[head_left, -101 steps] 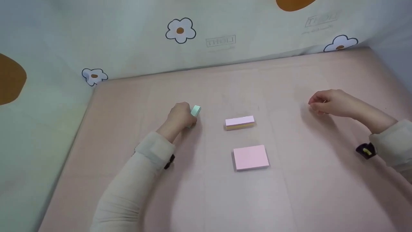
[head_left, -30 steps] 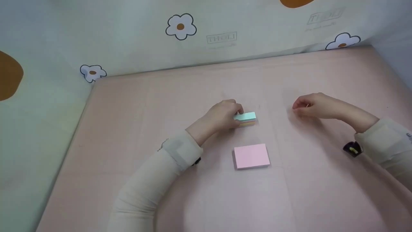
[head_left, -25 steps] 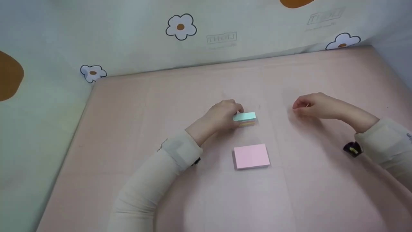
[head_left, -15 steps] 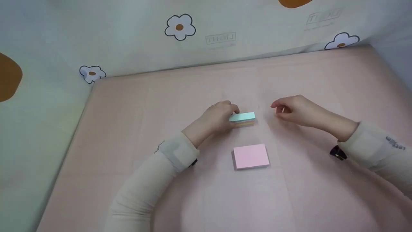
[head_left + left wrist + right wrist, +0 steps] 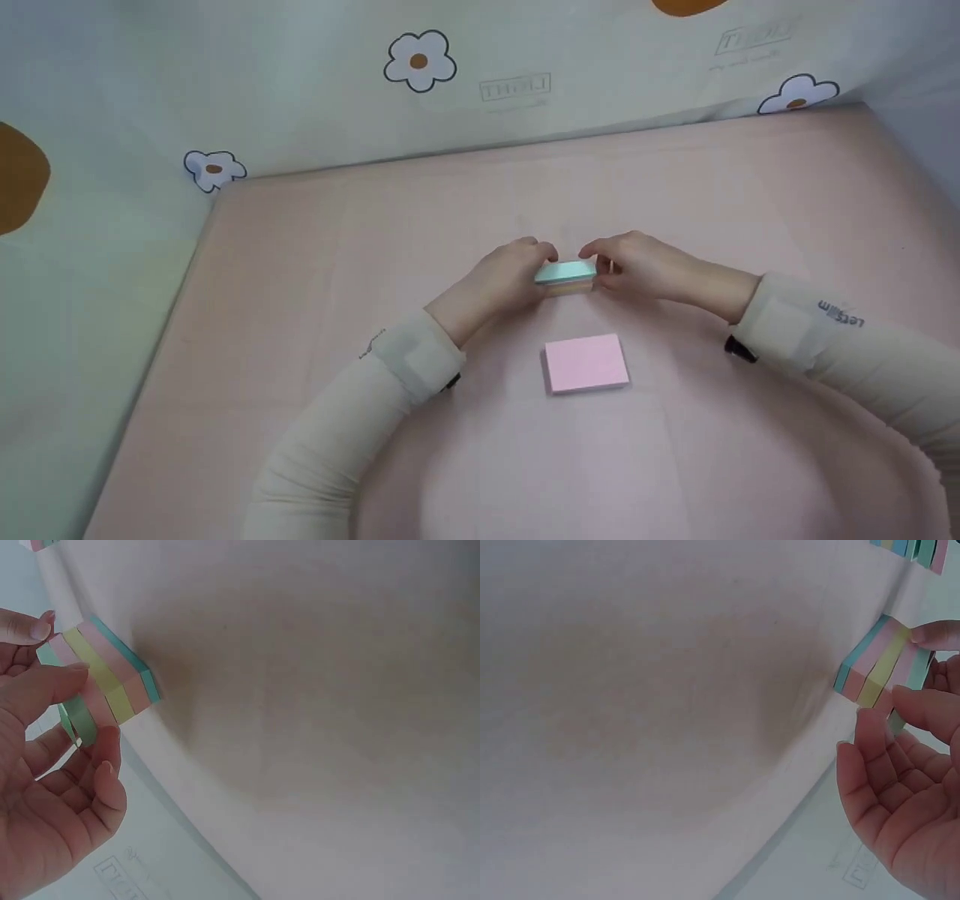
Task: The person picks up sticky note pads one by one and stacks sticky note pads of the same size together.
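A small stack of sticky note pads (image 5: 568, 286) in pink, yellow and teal layers sits mid-table, topped by a mint-green pad (image 5: 566, 271). My left hand (image 5: 491, 285) pinches the stack's left end, thumb along the front side. At the right end, my right hand (image 5: 649, 266) has thumb and forefinger closed on the pads. In the left wrist view the layers of the stack (image 5: 109, 671) show plainly, and the mint layer bows away at the left hand's end. The right wrist view shows the right thumb against the stack's side (image 5: 874, 664).
A larger pink-topped sticky note pad (image 5: 585, 364) lies on the table nearer the body; its coloured layers show at the top of the right wrist view. The pink-covered table (image 5: 360, 225) ends at a pale flowered curtain (image 5: 315, 97) behind and at the left.
The left hand has carried the mint pad from the left onto the small stack. Since then the right hand has come in leftward and taken hold of the stack's right end.
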A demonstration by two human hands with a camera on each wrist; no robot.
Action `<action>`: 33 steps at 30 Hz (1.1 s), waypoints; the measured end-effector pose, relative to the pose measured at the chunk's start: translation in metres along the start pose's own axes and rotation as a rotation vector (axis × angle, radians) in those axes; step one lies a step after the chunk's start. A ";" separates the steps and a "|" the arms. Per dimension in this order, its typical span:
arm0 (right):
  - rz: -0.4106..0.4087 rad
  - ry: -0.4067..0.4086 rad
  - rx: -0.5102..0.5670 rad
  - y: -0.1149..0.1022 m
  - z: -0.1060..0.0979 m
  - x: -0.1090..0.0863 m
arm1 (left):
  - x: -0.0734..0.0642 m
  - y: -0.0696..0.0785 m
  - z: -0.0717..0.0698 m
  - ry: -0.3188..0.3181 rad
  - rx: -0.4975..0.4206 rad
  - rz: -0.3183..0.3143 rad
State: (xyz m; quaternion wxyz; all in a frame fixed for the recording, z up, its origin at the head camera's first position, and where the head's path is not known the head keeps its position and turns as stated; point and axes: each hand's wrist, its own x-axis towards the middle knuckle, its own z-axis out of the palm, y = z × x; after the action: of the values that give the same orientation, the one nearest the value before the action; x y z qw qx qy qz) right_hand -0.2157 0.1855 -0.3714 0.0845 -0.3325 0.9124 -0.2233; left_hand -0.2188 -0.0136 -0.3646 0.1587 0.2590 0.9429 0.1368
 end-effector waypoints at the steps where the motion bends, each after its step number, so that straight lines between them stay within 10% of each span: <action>1: -0.002 0.002 0.003 0.000 0.000 0.001 | 0.000 0.000 0.000 0.001 -0.005 -0.004; 33: 0.076 -0.067 0.061 0.000 0.003 0.008 | 0.005 0.000 0.003 -0.058 -0.030 -0.039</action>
State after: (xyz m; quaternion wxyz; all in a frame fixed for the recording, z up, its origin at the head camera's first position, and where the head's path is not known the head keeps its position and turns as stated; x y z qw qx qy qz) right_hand -0.2210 0.1795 -0.3739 0.1332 -0.3023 0.9138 -0.2363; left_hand -0.2215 -0.0108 -0.3685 0.1924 0.2419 0.9406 0.1404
